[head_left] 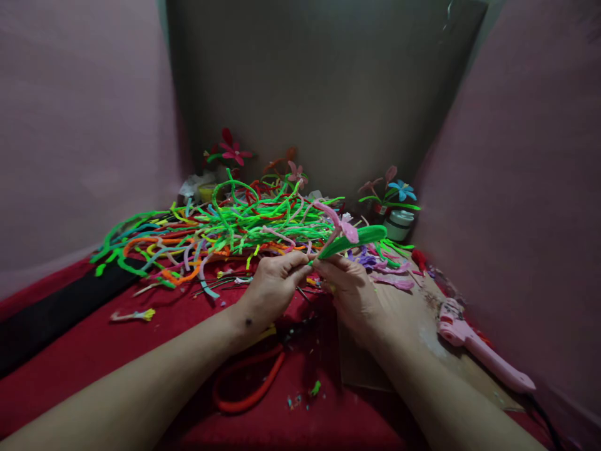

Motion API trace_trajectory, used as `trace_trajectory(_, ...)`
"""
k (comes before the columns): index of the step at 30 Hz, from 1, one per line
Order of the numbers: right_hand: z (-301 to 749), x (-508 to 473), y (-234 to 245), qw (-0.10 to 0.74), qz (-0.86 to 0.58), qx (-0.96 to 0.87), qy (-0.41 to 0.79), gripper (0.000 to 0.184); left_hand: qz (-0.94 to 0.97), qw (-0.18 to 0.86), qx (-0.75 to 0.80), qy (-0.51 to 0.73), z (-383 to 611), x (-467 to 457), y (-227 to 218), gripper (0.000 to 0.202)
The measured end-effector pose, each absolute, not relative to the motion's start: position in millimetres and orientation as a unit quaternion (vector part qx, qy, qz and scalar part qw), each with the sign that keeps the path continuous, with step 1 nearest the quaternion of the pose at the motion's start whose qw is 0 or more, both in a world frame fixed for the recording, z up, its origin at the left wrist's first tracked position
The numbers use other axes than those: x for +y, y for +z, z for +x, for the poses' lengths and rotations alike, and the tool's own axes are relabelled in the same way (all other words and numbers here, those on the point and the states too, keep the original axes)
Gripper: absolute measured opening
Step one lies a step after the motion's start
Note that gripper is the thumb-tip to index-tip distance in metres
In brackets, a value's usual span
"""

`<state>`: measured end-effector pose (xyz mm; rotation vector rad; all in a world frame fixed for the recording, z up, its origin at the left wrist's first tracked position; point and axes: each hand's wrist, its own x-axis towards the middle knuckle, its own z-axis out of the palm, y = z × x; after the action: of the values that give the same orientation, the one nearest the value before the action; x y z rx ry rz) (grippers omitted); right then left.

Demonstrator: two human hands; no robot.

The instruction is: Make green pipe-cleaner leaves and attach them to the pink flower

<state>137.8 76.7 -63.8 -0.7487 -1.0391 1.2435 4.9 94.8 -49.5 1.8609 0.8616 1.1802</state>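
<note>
Between both hands, above the red cloth, is a pipe cleaner flower [348, 230] with pink petals and a long green leaf [359, 243]. My left hand [275, 285] pinches the lower end of its stem. Right beside it, my right hand [350, 291] is closed on the stem at the base of the leaf, thumb and fingers together. The fingertips of the two hands nearly meet and hide most of the stem. Just behind them lies a large tangled heap of pipe cleaners [253, 216], mostly bright green with orange, red and pink ones.
A pink glue gun [483, 354] with a black cord lies on cardboard [422, 313] at right. Orange-red handled scissors [248, 382] lie below my hands. A small yellow-tipped piece [134, 315] is at left. Finished flowers [399, 190] and a white jar [399, 223] stand behind.
</note>
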Motion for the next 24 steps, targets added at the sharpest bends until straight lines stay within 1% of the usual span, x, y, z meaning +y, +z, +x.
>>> trace_trajectory(3, 139.9, 75.4, -60.6, 0.61, -0.308, -0.48, 0.55, 0.013, 0.666, 0.524, 0.34, 0.408, 3.0, 95.8, -44.4, 0.018)
trace_trajectory(6, 145.2, 75.3, -57.4, 0.594, -0.291, -0.49, 0.568, 0.019, 0.604, 0.644, 0.284, 0.374, 2.0, 96.8, -42.5, 0.019)
trace_trajectory(8, 148.5, 75.6, -56.6, 0.573, -0.274, -0.489, 0.598, 0.018, 0.572, 0.699, 0.24, 0.355, 1.6, 96.9, -44.2, 0.022)
trace_trajectory(10, 150.4, 76.0, -57.0, 0.546, -0.256, -0.494, 0.626, 0.012, 0.551, 0.747, 0.208, 0.308, 0.7, 96.6, -45.9, 0.025)
trace_trajectory(12, 150.7, 76.8, -58.3, 0.542, -0.248, -0.493, 0.633, 0.009, 0.551, 0.768, 0.197, 0.261, -0.5, 96.1, -45.5, 0.025)
trace_trajectory(14, 149.6, 77.9, -60.2, 0.566, -0.255, -0.475, 0.624, 0.012, 0.591, 0.732, 0.216, 0.262, -1.6, 95.8, -43.2, 0.023)
trace_trajectory(15, 148.7, 78.4, -61.1, 0.584, -0.263, -0.461, 0.614, 0.013, 0.628, 0.683, 0.242, 0.282, -2.0, 95.6, -42.2, 0.023)
trace_trajectory(16, 147.7, 78.7, -61.9, 0.599, -0.274, -0.451, 0.602, 0.013, 0.673, 0.614, 0.273, 0.309, -2.1, 95.5, -41.9, 0.023)
trace_trajectory(19, 144.2, 77.9, -62.2, 0.625, -0.315, -0.45, 0.555, 0.008, 0.78, 0.358, 0.334, 0.391, -2.1, 95.5, -47.0, 0.014)
trace_trajectory(20, 143.0, 76.9, -61.5, 0.626, -0.325, -0.46, 0.54, 0.007, 0.795, 0.296, 0.339, 0.407, -2.0, 95.6, -50.1, 0.012)
trace_trajectory(22, 141.0, 74.7, -59.8, 0.622, -0.331, -0.491, 0.512, 0.007, 0.81, 0.232, 0.338, 0.419, -1.7, 96.5, -55.7, 0.014)
trace_trajectory(24, 140.1, 73.4, -58.9, 0.612, -0.331, -0.524, 0.491, 0.011, 0.81, 0.237, 0.336, 0.418, -1.1, 97.8, -57.4, 0.015)
